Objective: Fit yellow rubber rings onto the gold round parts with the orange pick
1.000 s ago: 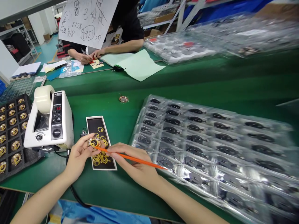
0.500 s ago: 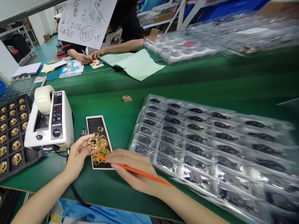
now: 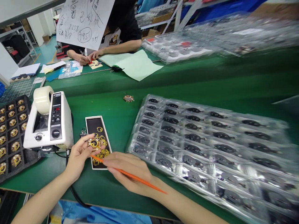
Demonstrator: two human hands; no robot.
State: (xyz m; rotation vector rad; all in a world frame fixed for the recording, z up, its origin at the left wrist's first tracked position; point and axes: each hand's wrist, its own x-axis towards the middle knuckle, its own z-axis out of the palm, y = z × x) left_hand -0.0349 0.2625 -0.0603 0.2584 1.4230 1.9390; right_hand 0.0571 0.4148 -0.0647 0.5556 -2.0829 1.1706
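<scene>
Along the green workbench (image 3: 112, 199), a wide clear blister tray (image 3: 134, 140) of black parts fills the right side, and a black tray (image 3: 28, 124) of round gold parts sits at far left beside a white tape dispenser (image 3: 48, 119). Across the bench, a co-worker's hands (image 3: 87, 57) rest near pale green sheets (image 3: 137, 63), a pen in one of them, below a handwritten paper (image 3: 84, 23). A loose gold disc (image 3: 128, 98) lies on the bench, well apart from everything else. Nearer, a narrow black card (image 3: 92, 123) with yellow-gold pieces (image 3: 101, 154) on it runs away from the person, lengthwise. The left hand (image 3: 80, 157) comes in from the lower left, raised over the card's near corner, its thumb and fingers closed on the edge of a round gold part (image 3: 94, 144). The right hand (image 3: 126, 174) lies palm down, its fingers curled around a slim orange stick (image 3: 140, 179). The stick's long axis runs from lower right to upper left, its tip pointing at the gold part and stopping just short of it, above the card.
</scene>
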